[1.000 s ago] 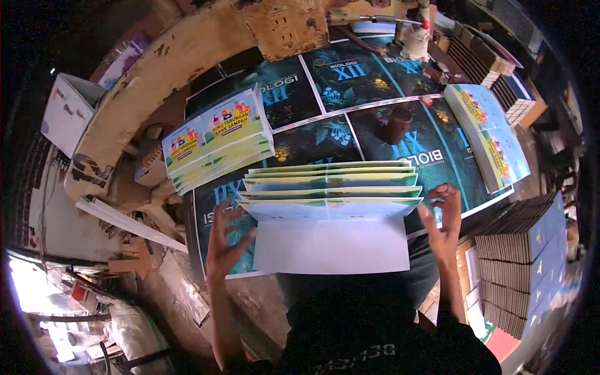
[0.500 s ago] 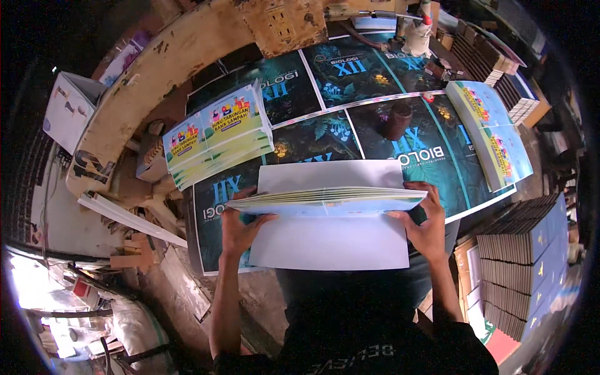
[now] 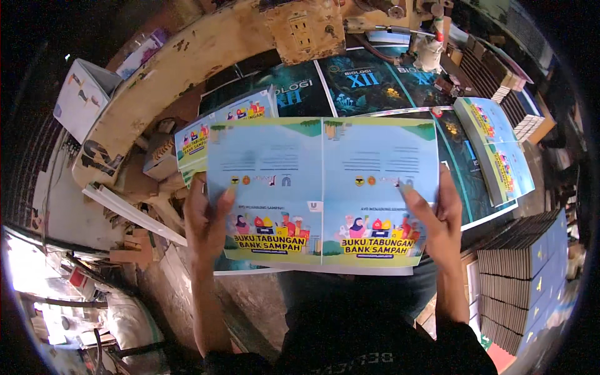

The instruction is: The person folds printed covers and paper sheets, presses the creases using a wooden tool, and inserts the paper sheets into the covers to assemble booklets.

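Observation:
A sheaf of printed cover sheets (image 3: pixel 322 187), blue with cartoon figures and yellow lettering, is spread face up in front of me. My left hand (image 3: pixel 209 215) grips its left edge, thumb on top and fingers underneath. On the opposite edge, my right hand (image 3: pixel 442 219) pinches it the same way. A strip of white paper (image 3: pixel 375 270) shows below the sheaf's near edge. Behind its upper left corner, a pile of matching sheets (image 3: pixel 194 140) lies partly hidden. Another matching pile (image 3: pixel 494 150) rests to the right.
Dark teal printed sheets (image 3: pixel 365 81) cover the worktable. A worn cream machine frame (image 3: pixel 187 59) arches along the far left. Tall stacks of blue-covered books (image 3: pixel 515 281) stand at right. A white cloth bag (image 3: pixel 429 55) and brown book stacks (image 3: pixel 494 65) are at the back right.
The sheaf, held on edge before, is now laid flat with its printed side facing up, over the white paper. Both hands have moved slightly apart, still gripping its sides.

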Motion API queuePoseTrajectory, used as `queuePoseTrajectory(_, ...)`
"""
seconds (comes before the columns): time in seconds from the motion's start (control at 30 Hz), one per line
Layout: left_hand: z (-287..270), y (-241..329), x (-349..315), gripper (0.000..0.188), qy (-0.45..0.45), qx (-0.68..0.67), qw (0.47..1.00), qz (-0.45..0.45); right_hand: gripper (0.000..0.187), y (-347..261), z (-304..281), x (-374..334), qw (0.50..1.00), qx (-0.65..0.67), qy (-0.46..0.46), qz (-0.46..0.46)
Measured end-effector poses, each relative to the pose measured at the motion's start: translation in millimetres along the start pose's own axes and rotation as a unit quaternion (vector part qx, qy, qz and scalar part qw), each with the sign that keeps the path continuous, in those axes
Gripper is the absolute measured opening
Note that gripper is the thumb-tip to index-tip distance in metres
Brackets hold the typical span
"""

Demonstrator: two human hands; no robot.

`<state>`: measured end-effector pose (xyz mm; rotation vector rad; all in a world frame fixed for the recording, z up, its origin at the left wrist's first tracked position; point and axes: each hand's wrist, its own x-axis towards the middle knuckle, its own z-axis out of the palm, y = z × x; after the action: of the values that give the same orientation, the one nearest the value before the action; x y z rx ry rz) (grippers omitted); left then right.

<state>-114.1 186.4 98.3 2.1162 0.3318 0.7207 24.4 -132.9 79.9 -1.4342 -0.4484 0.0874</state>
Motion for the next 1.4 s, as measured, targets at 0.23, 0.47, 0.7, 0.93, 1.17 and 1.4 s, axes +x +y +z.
queuePoseTrajectory(0.23,-21.3,-99.4,-48.5,0.066,0.043,-0.424,0.903,-0.059,0.045,29.7,12.2,9.0,0.995,0.071,-0.046,0.062)
queuePoseTrajectory(0.47,89.9,-23.4,-47.7,0.057,0.168,-0.51,0.826,-0.171,0.059,50.5,54.8,18.5,0.991,0.114,-0.003,0.072)
queuePoseTrajectory(0.7,51.9,-98.7,48.4,0.031,0.175,-0.564,0.798,-0.119,0.106,8.5,5.7,-1.8,0.9,-0.273,-0.332,-0.079)
queuePoseTrajectory(0.93,43.1,-202.5,118.3,0.028,0.25,-0.563,0.779,-0.121,0.068,47.4,-22.1,-67.9,0.7,-0.58,-0.373,-0.187)
queuePoseTrajectory(1.17,-48.7,-255.1,125.5,0.047,0.05,-0.7,0.61,-0.368,0.068,5.7,-72.3,-33.9,0.858,-0.337,-0.379,-0.087)
queuePoseTrajectory(1.4,19.4,-212.1,48.3,0.042,0.26,-0.347,0.882,-0.187,0.031,-7.4,-119.9,-3.2,0.951,0.078,0.299,0.005)
